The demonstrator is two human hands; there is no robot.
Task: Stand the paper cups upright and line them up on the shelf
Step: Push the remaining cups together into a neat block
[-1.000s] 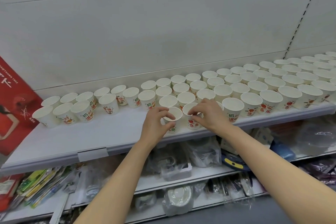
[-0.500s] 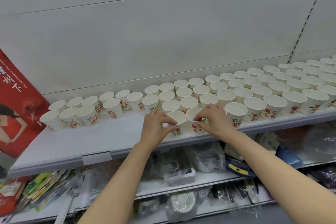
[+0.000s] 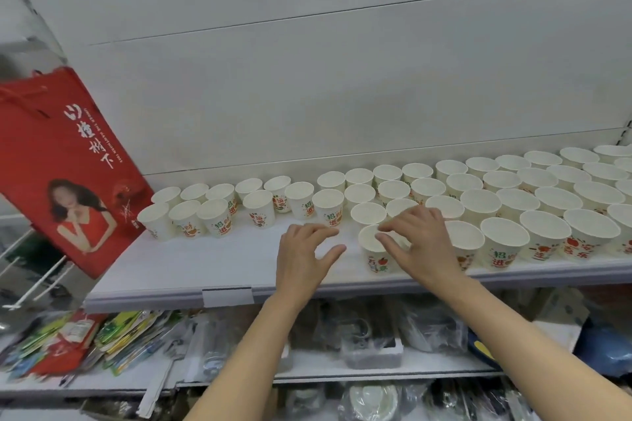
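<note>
- My right hand (image 3: 419, 241) pinches the rim of the front paper cup (image 3: 378, 251), upright near the shelf (image 3: 219, 263) edge.
- My left hand (image 3: 302, 251) hovers released, just left of that cup, touching nothing.
- The right is nearer for nudging it into line.

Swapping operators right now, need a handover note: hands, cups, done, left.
Left hand: open, hovering over the bare shelf, holding nothing.
Right hand: fingers over the rim of the front cup; whether it grips cannot be told.
Cups: every paper cup in view stands upright. The right block of cups sits in tight rows. The left group of cups is looser, two uneven rows, beside the red bag.
Done: standing up; right block aligned.
Left: seat the front cup in its row, then likely tidy the left group and extend the front rows leftward.
</note>
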